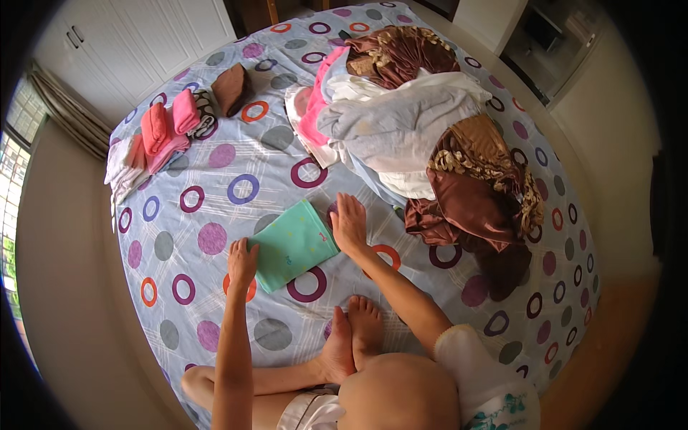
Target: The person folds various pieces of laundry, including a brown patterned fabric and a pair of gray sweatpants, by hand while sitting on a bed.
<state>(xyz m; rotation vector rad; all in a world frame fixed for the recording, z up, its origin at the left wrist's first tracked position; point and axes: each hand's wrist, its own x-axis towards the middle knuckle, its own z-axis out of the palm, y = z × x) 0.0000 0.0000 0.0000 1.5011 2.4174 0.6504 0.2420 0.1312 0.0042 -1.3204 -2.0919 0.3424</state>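
Observation:
A mint-green folded cloth with small printed figures lies flat on the bed in front of me. My left hand rests at its left edge, thumb apart from the fingers and nothing visible in its grasp. On the opposite side, my right hand lies by the right edge of the cloth with the fingers stretched out. Both hands are open.
A patterned sheet covers the bed. A loose heap of grey and white clothes and brown satin garments lies to the right. Folded pink cloths and a brown folded piece sit far left. My bare feet are close by.

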